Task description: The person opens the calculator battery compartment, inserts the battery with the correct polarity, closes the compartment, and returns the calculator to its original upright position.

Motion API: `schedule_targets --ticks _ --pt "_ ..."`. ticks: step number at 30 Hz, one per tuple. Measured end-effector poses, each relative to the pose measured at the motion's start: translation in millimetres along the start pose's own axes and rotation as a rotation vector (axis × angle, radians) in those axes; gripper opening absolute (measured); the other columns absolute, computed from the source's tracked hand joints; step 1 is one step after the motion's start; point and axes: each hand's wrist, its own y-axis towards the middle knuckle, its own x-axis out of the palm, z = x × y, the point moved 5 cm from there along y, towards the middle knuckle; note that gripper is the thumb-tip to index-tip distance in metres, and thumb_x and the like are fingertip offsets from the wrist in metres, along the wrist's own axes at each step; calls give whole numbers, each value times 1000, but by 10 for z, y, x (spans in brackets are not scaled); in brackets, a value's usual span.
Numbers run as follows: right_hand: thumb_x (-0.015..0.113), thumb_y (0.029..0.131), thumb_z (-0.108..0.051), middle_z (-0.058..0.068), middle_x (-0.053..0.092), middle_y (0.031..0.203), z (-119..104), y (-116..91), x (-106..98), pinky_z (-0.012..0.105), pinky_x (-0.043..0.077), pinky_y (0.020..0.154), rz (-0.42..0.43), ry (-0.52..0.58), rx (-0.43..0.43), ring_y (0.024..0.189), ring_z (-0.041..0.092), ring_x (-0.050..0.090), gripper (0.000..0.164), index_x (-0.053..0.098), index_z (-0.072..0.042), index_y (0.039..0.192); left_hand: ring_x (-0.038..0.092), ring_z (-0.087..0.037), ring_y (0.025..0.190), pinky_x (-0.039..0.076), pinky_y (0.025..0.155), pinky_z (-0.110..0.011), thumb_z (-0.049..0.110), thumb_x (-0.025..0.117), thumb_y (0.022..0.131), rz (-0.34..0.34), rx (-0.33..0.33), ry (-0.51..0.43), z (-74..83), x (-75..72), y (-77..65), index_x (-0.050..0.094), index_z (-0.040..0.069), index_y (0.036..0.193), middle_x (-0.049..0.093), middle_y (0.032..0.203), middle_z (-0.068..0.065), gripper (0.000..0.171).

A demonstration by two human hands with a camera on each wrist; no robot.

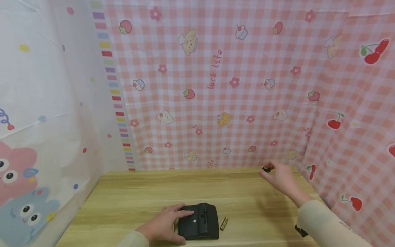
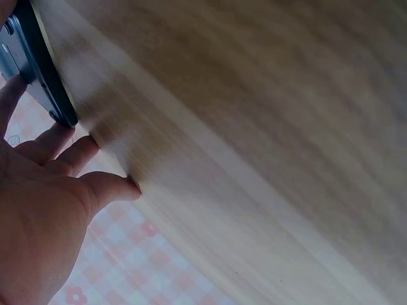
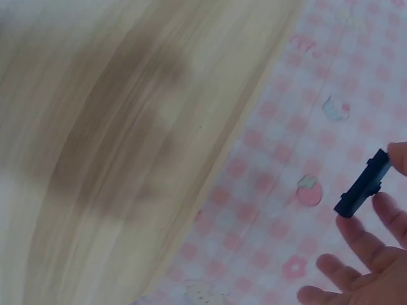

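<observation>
In the head view a flat black device [image 1: 197, 223] lies on the table with its back up, showing a narrow battery slot. My left hand [image 1: 163, 223] rests on its left part, with one finger on the back and the thumb by the near edge. The left wrist view shows that hand's fingers [image 2: 70, 155] spread, some touching the tabletop. Just right of the device lies a gold-coloured battery [image 1: 224, 223]. Over the table's far right, my right hand [image 1: 280, 176] pinches a small black battery cover [image 3: 364, 184] with tabs along its sides, between thumb and fingertips.
A dark object [image 1: 300, 231], partly hidden by the right sleeve, lies near the table's right side. The wooden table [image 1: 139, 192] meets a pink checked cloth [image 1: 200, 103] at the back and right, and a white printed cloth [image 1: 55, 103] at the left.
</observation>
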Motion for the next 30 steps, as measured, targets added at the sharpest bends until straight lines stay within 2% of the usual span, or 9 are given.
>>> schedule_targets --ticks 4,8,12,17,19,21,24,26,30 --pt "75 100 -33 26 75 115 169 20 -16 55 60 81 -73 -18 86 100 43 72 34 70 -1 111 40 -53 152 22 122 -82 47 95 77 5 7 0 22 -18 -5 57 47 151 41 170 -15 84" --pt "74 100 -35 24 75 112 279 21 8 53 60 79 -112 -38 110 95 38 72 34 69 -2 108 40 -54 152 22 122 -82 47 95 77 4 10 2 22 -25 -6 57 47 152 40 170 -15 84" --pt "73 100 -37 27 74 119 384 12 54 54 61 80 -152 -48 145 100 41 73 40 68 0 114 40 -54 152 21 122 -82 47 95 77 3 11 1 12 -19 -5 56 47 152 40 170 -15 84" --pt "72 101 -37 30 71 126 518 7 134 51 60 77 -224 -48 250 98 39 73 45 65 4 118 40 -50 154 21 122 -82 46 95 78 -4 7 0 7 -11 -10 56 47 152 40 170 -15 84" --pt "72 100 -36 29 71 122 555 14 164 49 59 76 -240 -60 282 95 34 72 43 65 4 115 40 -50 154 21 122 -83 46 95 78 -5 8 -5 10 -14 -14 56 47 152 40 170 -15 84" --pt "71 100 -35 24 71 100 587 19 200 44 56 70 -258 -62 307 83 29 67 38 64 2 104 40 -50 154 21 122 -83 45 95 78 -1 9 -5 11 -18 -17 57 46 152 40 170 -15 84" --pt "70 100 -34 10 60 80 625 12 248 37 46 62 -283 -71 327 73 21 55 34 61 -2 92 40 -50 154 21 122 -83 46 95 78 3 13 -4 17 -21 -22 56 46 152 40 170 -15 84" --pt "69 100 -34 5 56 77 651 -2 284 36 43 61 -308 -78 342 71 20 51 33 59 -5 89 40 -51 154 21 122 -83 47 95 78 6 17 0 18 -20 -22 56 46 152 40 170 -15 84" --pt "69 100 -35 12 68 92 694 -29 339 45 52 70 -339 -119 356 83 26 62 32 64 -4 99 40 -50 154 21 122 -83 48 95 78 9 22 4 15 -13 -17 56 47 152 40 170 -15 84"
